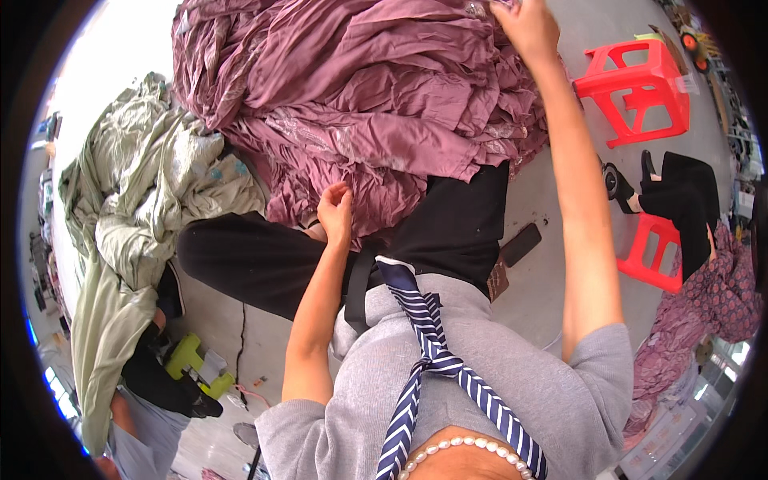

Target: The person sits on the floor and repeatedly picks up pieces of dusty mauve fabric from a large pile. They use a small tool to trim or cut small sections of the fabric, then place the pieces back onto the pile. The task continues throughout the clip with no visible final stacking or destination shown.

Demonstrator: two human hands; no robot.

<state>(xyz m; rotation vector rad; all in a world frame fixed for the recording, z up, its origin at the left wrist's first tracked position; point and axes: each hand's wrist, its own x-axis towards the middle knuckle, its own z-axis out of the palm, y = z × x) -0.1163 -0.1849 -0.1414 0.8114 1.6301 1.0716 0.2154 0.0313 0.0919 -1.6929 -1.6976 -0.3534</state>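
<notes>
A large heap of crumpled mauve fabric (pixel 360 88) with paler patterned patches lies in front of me and spills over my lap. My left hand (pixel 336 212) is just above its near folds, the fingers curled together; what they pinch, if anything, is too small to see. Stretched far forward, my right hand (pixel 530 32) reaches the heap's far right edge. Its thumb and fingers come together there, partly cut off by the picture's upper rim, so any thing between them does not show.
Pale green fabric (pixel 144 176) is piled at left, beside another person's arm (pixel 124 416) and a lime-green stool (pixel 188 360). Two red plastic stools (pixel 640 92) are at right, near a person in black trousers (pixel 680 192) with patterned mauve cloth (pixel 696 320). A dark phone-like slab (pixel 522 245) lies by my leg.
</notes>
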